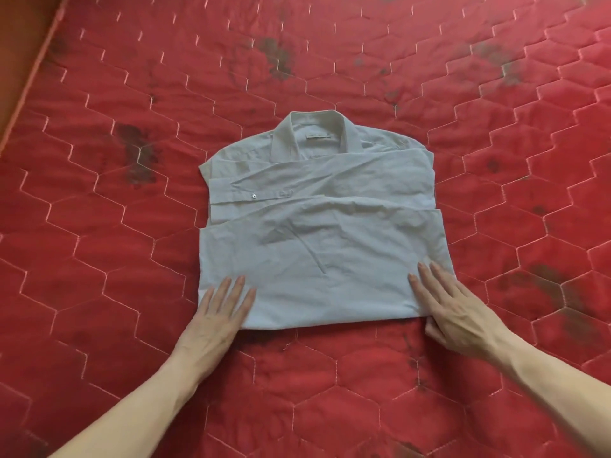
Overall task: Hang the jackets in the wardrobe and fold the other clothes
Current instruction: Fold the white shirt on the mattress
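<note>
Flatly, both hands press creased pale shirt on quilted mattress.

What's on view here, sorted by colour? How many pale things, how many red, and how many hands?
Pale: 1, the shirt
Red: 1, the mattress
Hands: 2, the left hand and the right hand, both lying on the shirt's near corners
Total: 4
</note>
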`<move>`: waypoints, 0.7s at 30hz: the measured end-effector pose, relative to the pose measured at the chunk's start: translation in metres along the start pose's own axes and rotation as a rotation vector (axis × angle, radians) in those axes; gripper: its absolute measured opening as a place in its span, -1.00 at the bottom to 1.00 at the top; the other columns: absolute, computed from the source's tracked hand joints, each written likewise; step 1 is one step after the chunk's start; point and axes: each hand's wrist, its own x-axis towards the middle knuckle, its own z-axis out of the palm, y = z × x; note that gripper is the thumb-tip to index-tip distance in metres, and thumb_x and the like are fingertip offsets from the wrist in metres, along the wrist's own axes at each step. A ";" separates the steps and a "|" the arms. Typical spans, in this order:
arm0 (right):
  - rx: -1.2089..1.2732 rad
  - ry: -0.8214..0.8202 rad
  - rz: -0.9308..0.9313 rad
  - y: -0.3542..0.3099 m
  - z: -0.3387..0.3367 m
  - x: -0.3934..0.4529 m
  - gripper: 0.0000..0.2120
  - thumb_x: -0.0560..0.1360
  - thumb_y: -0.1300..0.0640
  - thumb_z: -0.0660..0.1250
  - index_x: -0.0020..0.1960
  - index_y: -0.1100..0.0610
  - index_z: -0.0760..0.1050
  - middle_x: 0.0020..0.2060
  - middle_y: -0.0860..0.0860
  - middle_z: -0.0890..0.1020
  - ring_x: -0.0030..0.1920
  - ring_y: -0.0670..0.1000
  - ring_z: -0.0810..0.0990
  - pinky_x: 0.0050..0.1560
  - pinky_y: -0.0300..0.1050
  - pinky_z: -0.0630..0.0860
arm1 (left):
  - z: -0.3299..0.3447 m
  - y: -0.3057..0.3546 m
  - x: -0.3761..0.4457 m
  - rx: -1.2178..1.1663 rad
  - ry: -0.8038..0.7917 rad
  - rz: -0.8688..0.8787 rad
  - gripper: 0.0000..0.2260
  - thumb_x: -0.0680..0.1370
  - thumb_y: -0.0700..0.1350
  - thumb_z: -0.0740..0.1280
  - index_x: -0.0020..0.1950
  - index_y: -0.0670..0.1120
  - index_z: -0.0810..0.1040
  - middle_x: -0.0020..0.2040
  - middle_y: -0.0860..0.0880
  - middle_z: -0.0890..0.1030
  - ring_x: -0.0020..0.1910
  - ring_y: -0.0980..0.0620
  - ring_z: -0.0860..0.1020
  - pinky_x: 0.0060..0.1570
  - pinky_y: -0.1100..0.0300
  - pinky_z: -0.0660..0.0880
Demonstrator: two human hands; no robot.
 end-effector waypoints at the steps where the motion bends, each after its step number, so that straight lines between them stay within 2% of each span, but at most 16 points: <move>1: -0.004 -0.028 -0.003 0.001 0.000 0.001 -0.16 0.38 0.03 0.21 0.62 0.28 0.21 0.59 0.34 0.22 0.61 0.35 0.18 0.53 0.25 0.32 | -0.001 0.005 0.002 -0.019 0.002 -0.051 -0.36 0.48 -0.42 -0.01 0.58 -0.21 0.29 0.54 -0.34 0.38 0.48 -0.40 0.40 0.33 -0.32 0.48; 3: -0.001 -0.035 0.008 0.000 -0.002 0.002 -0.09 0.26 0.23 0.31 0.61 0.29 0.24 0.57 0.34 0.26 0.58 0.36 0.25 0.48 0.26 0.40 | -0.003 0.015 0.005 -0.076 -0.012 -0.137 -0.26 0.40 -0.52 0.12 0.60 -0.20 0.33 0.56 -0.33 0.34 0.52 -0.38 0.36 0.34 -0.30 0.49; 5: 0.053 0.028 0.034 -0.003 -0.005 0.004 -0.12 0.25 0.45 0.23 0.59 0.28 0.28 0.54 0.31 0.34 0.53 0.35 0.36 0.39 0.28 0.50 | -0.004 0.023 0.004 -0.105 -0.027 -0.178 -0.17 0.30 -0.55 0.17 0.59 -0.19 0.38 0.56 -0.32 0.34 0.51 -0.38 0.37 0.34 -0.26 0.49; 7: 0.139 0.093 0.124 -0.008 -0.012 0.003 -0.20 0.37 0.45 0.11 0.62 0.22 0.25 0.59 0.23 0.29 0.56 0.26 0.34 0.46 0.22 0.44 | -0.007 0.026 0.001 -0.119 -0.029 -0.173 -0.12 0.26 -0.57 0.17 0.59 -0.17 0.37 0.57 -0.31 0.34 0.51 -0.37 0.37 0.34 -0.24 0.49; 9: 0.182 0.072 0.201 -0.010 -0.017 0.003 -0.26 0.44 0.40 0.05 0.63 0.22 0.23 0.62 0.17 0.25 0.59 0.20 0.30 0.53 0.14 0.35 | -0.012 0.021 -0.004 -0.143 -0.048 -0.143 -0.06 0.26 -0.60 0.17 0.65 -0.13 0.27 0.62 -0.27 0.24 0.58 -0.34 0.28 0.42 -0.20 0.43; 11: 0.173 0.111 0.231 -0.012 -0.020 0.002 -0.32 0.41 0.43 0.09 0.55 0.30 0.36 0.53 0.24 0.40 0.51 0.25 0.42 0.47 0.16 0.44 | -0.017 0.011 -0.010 -0.180 -0.140 -0.108 -0.03 0.33 -0.61 0.15 0.70 -0.07 0.10 0.68 -0.19 0.05 0.66 -0.27 0.08 0.56 -0.13 0.23; 12: 0.151 0.129 0.228 -0.012 -0.020 0.000 -0.33 0.38 0.45 0.10 0.49 0.33 0.42 0.46 0.27 0.48 0.45 0.29 0.49 0.41 0.19 0.49 | -0.022 0.006 -0.013 -0.185 -0.169 -0.101 -0.03 0.34 -0.61 0.16 0.70 -0.08 0.09 0.69 -0.18 0.05 0.66 -0.26 0.07 0.56 -0.12 0.19; 15: 0.118 0.108 0.192 -0.013 -0.014 -0.012 -0.38 0.37 0.54 0.20 0.43 0.35 0.48 0.37 0.30 0.56 0.39 0.32 0.55 0.38 0.19 0.52 | -0.029 0.000 -0.020 -0.115 -0.139 -0.079 -0.05 0.19 -0.64 0.31 0.58 -0.19 0.38 0.55 -0.29 0.38 0.51 -0.35 0.39 0.37 -0.22 0.45; 16: 0.122 0.093 0.185 -0.014 -0.013 -0.018 -0.40 0.40 0.54 0.26 0.43 0.34 0.48 0.38 0.29 0.56 0.40 0.30 0.55 0.40 0.17 0.50 | -0.029 -0.001 -0.025 -0.122 -0.164 -0.088 -0.07 0.17 -0.64 0.33 0.55 -0.21 0.42 0.51 -0.31 0.43 0.47 -0.36 0.44 0.34 -0.24 0.49; 18: 0.146 0.056 0.162 -0.019 -0.011 -0.034 -0.39 0.41 0.51 0.35 0.45 0.29 0.50 0.39 0.25 0.56 0.41 0.24 0.55 0.42 0.10 0.48 | -0.032 -0.001 -0.035 -0.176 -0.234 -0.118 -0.11 0.23 -0.62 0.29 0.57 -0.20 0.39 0.54 -0.29 0.39 0.51 -0.33 0.40 0.40 -0.20 0.45; 20: 0.154 0.021 0.140 -0.025 -0.016 -0.054 -0.31 0.24 0.49 0.50 0.37 0.26 0.57 0.30 0.22 0.64 0.30 0.20 0.65 0.29 0.04 0.56 | -0.043 -0.003 -0.045 -0.243 -0.233 -0.125 -0.14 0.30 -0.57 0.28 0.60 -0.17 0.34 0.59 -0.25 0.33 0.52 -0.27 0.40 0.42 -0.11 0.46; 21: 0.142 0.044 0.124 -0.027 -0.019 -0.064 -0.27 0.16 0.49 0.52 0.33 0.24 0.61 0.24 0.20 0.68 0.23 0.18 0.69 0.22 0.02 0.60 | -0.050 -0.003 -0.050 -0.244 -0.294 -0.119 -0.17 0.36 -0.52 0.26 0.63 -0.14 0.29 0.62 -0.19 0.29 0.54 -0.22 0.38 0.44 -0.07 0.44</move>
